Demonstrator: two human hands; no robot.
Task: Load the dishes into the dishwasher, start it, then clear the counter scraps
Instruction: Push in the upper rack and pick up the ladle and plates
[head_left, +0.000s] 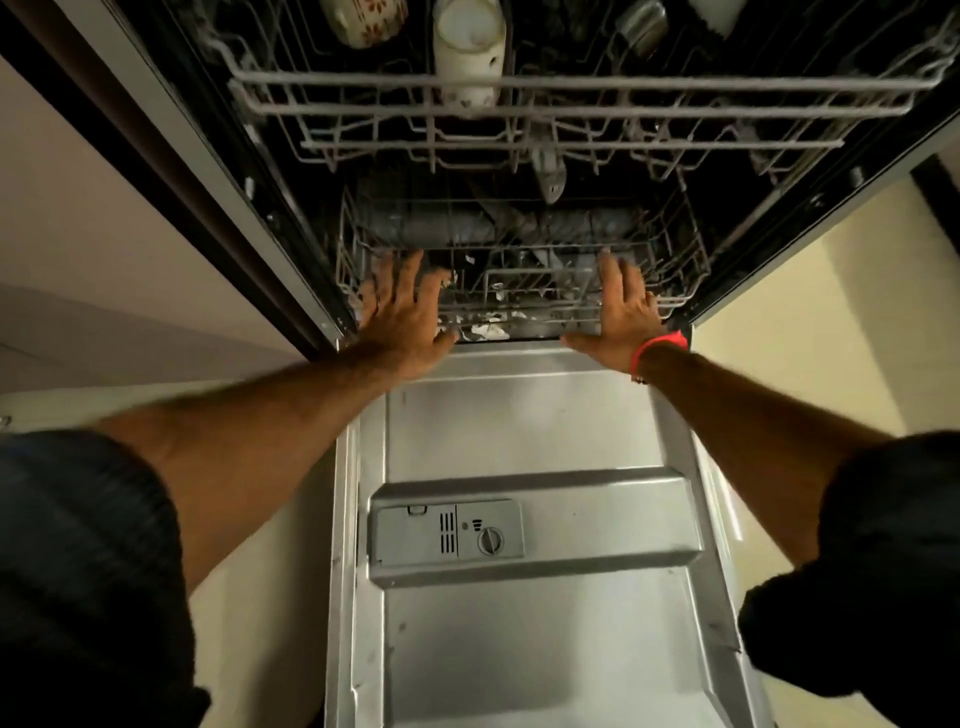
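The dishwasher door (519, 415) has a brushed, dull-sheen metal inner face, with a matt grey plastic detergent dispenser (447, 535). The lower rack (519, 291) and upper rack (519, 93) are pale coated wire. A glossy white ceramic mug (470, 47) lies in the upper rack.

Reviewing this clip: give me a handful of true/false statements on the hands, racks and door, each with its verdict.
1. The dishwasher door is folded down open. True.
2. Both hands are on the lower rack's front edge. True.
3. The left hand holds a plate. False: it is open and flat, holding nothing.
4. The upper rack is bare. False: it holds a white bottle and a patterned cup.
5. A red band sits at the right hand wrist. True.
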